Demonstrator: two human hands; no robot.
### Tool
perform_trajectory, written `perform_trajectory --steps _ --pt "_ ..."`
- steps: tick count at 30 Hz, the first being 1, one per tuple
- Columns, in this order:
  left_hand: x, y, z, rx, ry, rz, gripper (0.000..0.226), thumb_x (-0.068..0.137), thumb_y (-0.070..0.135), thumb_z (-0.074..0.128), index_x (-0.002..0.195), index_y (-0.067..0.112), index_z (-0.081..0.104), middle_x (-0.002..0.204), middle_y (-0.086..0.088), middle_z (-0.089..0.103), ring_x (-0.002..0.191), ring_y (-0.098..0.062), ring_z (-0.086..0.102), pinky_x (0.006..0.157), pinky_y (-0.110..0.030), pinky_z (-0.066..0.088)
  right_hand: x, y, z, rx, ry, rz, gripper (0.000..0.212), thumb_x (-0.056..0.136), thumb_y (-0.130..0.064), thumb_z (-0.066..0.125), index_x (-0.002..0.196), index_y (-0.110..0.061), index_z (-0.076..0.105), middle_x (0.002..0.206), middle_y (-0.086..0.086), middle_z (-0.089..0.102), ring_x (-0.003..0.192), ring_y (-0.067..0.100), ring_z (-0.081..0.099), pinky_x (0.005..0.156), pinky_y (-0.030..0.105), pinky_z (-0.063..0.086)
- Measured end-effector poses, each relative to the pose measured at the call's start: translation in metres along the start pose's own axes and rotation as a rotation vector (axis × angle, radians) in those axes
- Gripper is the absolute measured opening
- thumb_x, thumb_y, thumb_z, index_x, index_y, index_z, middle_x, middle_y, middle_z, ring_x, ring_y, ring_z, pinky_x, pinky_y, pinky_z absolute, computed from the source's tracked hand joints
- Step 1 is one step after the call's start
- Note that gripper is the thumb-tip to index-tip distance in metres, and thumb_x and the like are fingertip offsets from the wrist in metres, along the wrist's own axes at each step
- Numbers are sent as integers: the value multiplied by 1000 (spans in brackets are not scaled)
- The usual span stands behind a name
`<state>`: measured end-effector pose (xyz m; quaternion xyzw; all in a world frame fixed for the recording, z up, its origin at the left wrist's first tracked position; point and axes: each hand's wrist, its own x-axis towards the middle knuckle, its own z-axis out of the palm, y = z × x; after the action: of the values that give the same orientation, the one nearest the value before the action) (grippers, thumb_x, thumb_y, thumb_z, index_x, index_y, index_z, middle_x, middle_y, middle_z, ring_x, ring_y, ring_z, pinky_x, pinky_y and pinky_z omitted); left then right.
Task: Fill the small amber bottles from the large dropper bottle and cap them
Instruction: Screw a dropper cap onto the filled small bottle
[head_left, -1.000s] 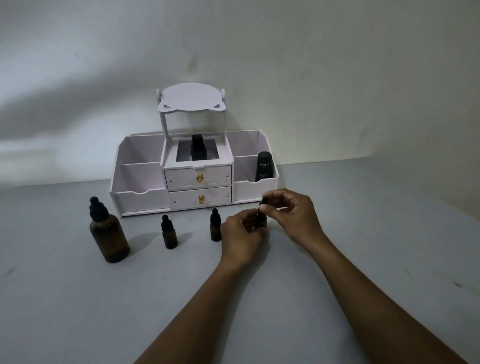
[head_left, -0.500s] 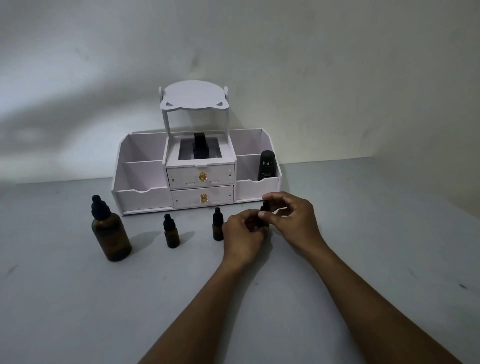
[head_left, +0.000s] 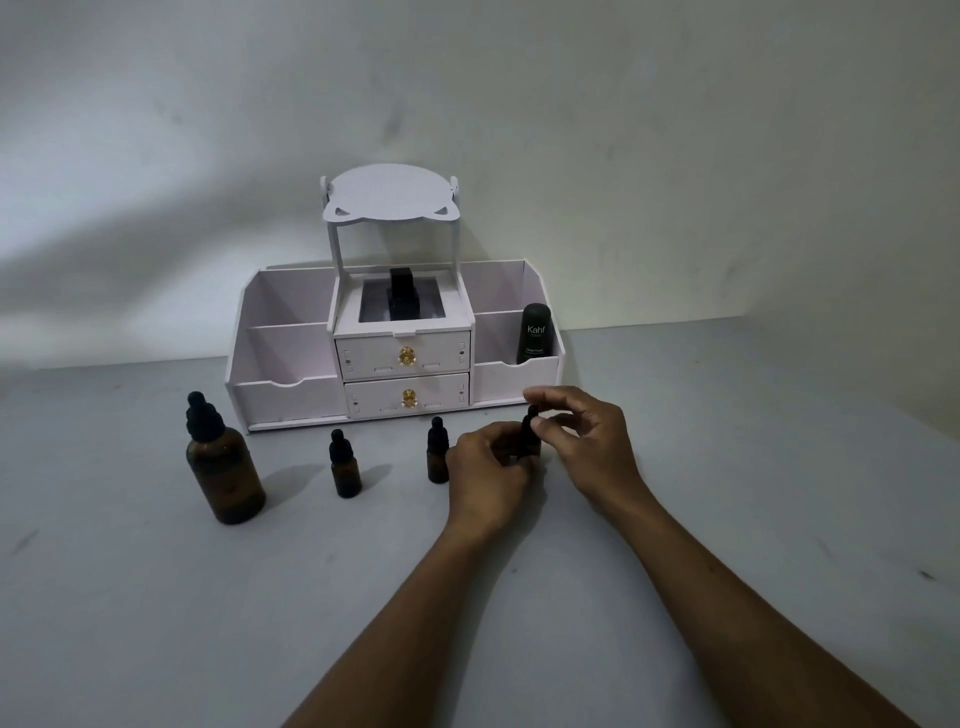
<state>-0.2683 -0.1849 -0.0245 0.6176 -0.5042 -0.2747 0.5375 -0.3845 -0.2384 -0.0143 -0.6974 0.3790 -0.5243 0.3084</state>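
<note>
The large amber dropper bottle (head_left: 225, 470) stands capped at the left of the grey table. Two small amber bottles (head_left: 346, 465) (head_left: 437, 451) with black dropper caps stand to its right. A third small amber bottle (head_left: 530, 441) stands between my hands. My left hand (head_left: 488, 475) grips its body. My right hand (head_left: 584, 434) pinches its black dropper cap with thumb and fingers; the bottle's lower part is hidden by my left fingers.
A white cosmetic organiser (head_left: 397, 358) with two drawers and side compartments stands behind the bottles. A black "Kahf" tube (head_left: 535, 333) sits in its right compartment. A dark bottle (head_left: 400, 299) stands in the centre well. The wall rises close behind.
Both hands stay on the third small bottle. My right fingers have shifted around the cap, as in twisting. The view has tilted slightly.
</note>
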Motion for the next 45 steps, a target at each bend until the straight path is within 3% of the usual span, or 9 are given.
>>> perform_trajectory --steps 6,11,15,18,21,25,28,36,45 --pt "2 1 -2 31 -8 18 34 89 5 72 121 16 74 115 0 76 103 -10 71 100 -28 55 0 2 1 -47 42 -31 33 81 -17 81 113 -20 72 103 -8 72 88 9 66 71 16 55" --pt "1 -1 -2 26 -22 18 36 89 5 72 123 17 72 114 4 76 88 5 65 82 -1 47 0 2 -1 -39 36 -10 22 87 -6 73 102 -21 77 101 -5 76 93 8 70 80 21 58" --pt "2 0 -3 26 -17 19 34 89 4 72 120 18 74 111 4 76 90 1 66 91 -13 51 1 2 0 -15 75 0 15 77 -14 84 88 -15 74 86 -5 73 75 10 66 68 18 55" --pt "1 1 -2 7 -23 5 35 89 5 72 121 17 73 113 3 76 96 -4 68 95 -19 53 1 1 -1 83 40 36 21 83 -6 77 97 -21 73 97 -6 74 92 12 70 81 26 59" --pt "1 -1 -3 6 -30 15 35 88 4 73 119 17 74 108 6 76 89 3 67 87 -9 51 0 2 -1 26 4 56 25 85 -2 74 98 -24 76 97 -6 76 93 12 72 88 31 60" --pt "3 -1 -3 46 -20 25 34 87 3 73 118 17 75 107 4 76 84 5 65 76 1 46 1 2 -3 17 48 58 17 76 -11 84 90 -16 76 87 -4 75 80 15 70 76 28 61" --pt "3 -2 -2 45 -27 3 36 88 5 74 122 16 72 114 2 76 91 1 65 74 4 42 0 2 -3 59 30 52 23 83 -7 77 104 -19 75 101 -3 75 93 13 71 83 27 60" --pt "0 1 -3 9 -26 1 36 88 4 74 122 15 73 112 1 76 95 -4 68 93 -16 51 0 0 -4 -15 52 38 20 81 -5 79 96 -19 78 93 -4 77 85 9 71 81 24 59" --pt "-3 3 -5 -4 -23 2 35 86 2 73 117 18 75 106 5 77 95 -2 70 93 -19 55 -3 -3 -4 9 70 52 21 80 -1 79 92 -18 80 90 -5 78 87 8 74 85 23 59"
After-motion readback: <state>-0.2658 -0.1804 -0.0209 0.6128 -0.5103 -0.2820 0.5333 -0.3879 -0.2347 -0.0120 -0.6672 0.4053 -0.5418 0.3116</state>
